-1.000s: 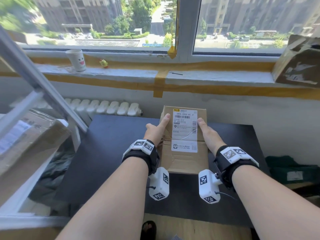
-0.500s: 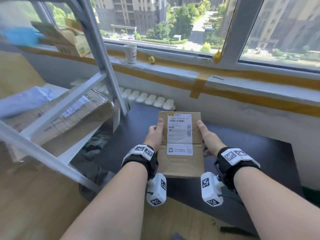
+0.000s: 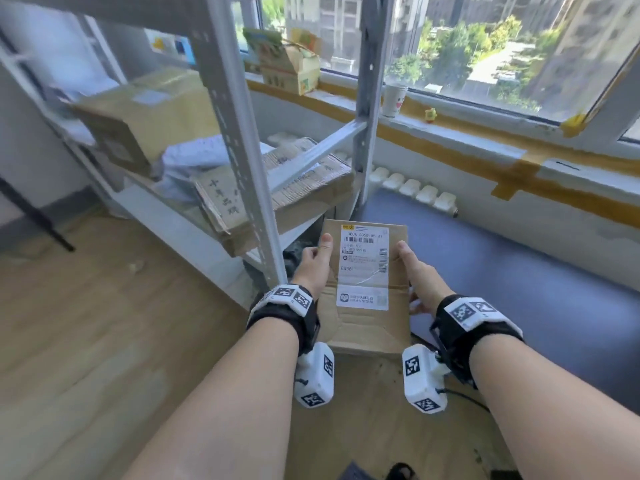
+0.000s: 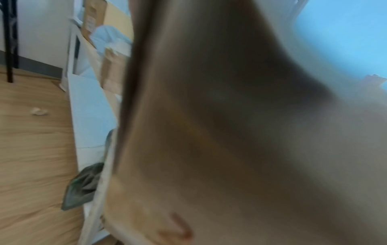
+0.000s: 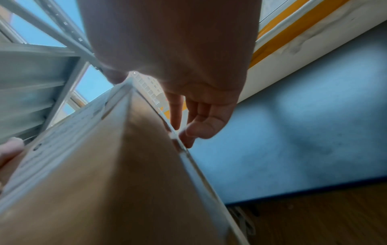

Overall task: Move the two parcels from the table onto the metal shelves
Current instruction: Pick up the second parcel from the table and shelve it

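Both hands, left hand [image 3: 313,263] and right hand [image 3: 417,275], have their fingers [image 5: 189,128] clamped on the cardboard parcel [image 3: 363,289], held in the air right beside the metal shelves [image 3: 239,140], off the dark worktop [image 3: 519,271].

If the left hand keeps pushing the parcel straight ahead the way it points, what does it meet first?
Probably the metal shelves: the left hand and parcel point at the lower shelf edge and the flattened cardboard on it. Depth is unclear.
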